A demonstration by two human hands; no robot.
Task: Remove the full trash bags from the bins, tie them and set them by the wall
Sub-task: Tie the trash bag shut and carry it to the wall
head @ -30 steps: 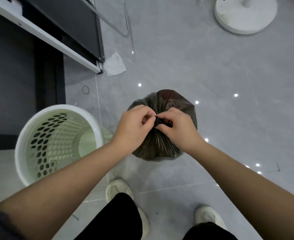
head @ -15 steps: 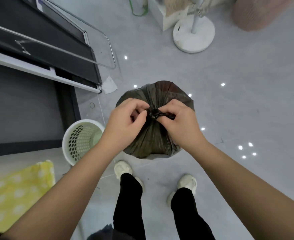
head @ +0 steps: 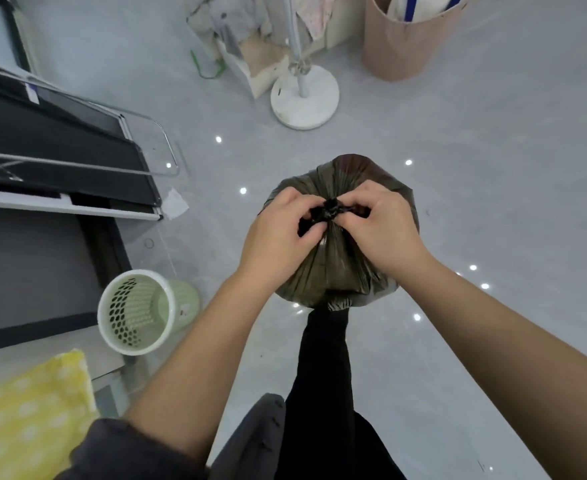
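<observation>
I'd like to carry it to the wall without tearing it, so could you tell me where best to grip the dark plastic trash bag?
Grip the dark plastic trash bag by the gathered neck just under its black knot, coming from above. The film bunches there into a thick rope, while the bulging sides look thin and stretched. Both hands, left and right, already pinch at that knot.

Glossy grey tiled floor (head: 475,140) reflecting ceiling lights; white round stand base (head: 305,98); pink tub (head: 403,46); black-framed furniture (head: 43,161) at left.
</observation>
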